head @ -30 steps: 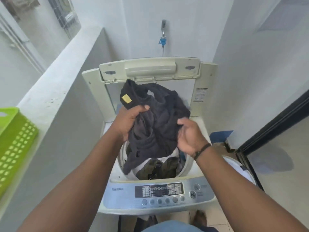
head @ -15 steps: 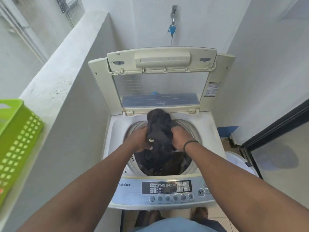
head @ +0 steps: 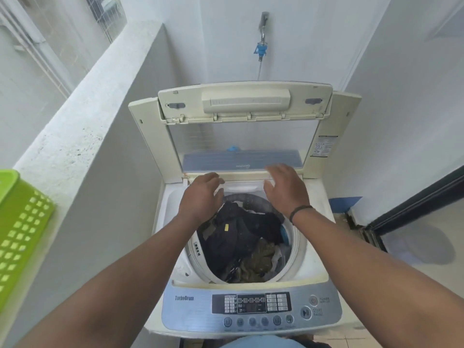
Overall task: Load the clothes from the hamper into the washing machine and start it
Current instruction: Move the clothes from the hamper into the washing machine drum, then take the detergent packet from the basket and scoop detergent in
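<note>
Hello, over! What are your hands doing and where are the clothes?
Left hand, right hand open, empty. Dark clothes in drum. Lid up, nothing blocking.

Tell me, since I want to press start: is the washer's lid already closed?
No, the lid stands raised behind the drum, with clothes visible inside.

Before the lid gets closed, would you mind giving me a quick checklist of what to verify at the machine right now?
1. Left hand empty, fingers relaxed: ok.
2. Right hand empty, open above the tub: ok.
3. Dark garment fully inside the drum, nothing draped over the rim: ok.
4. Lid upright and free to swing down: ok.
5. Green hamper emptied: cannot tell, its inside is out of view.
6. Control panel powered on: cannot tell.
</note>
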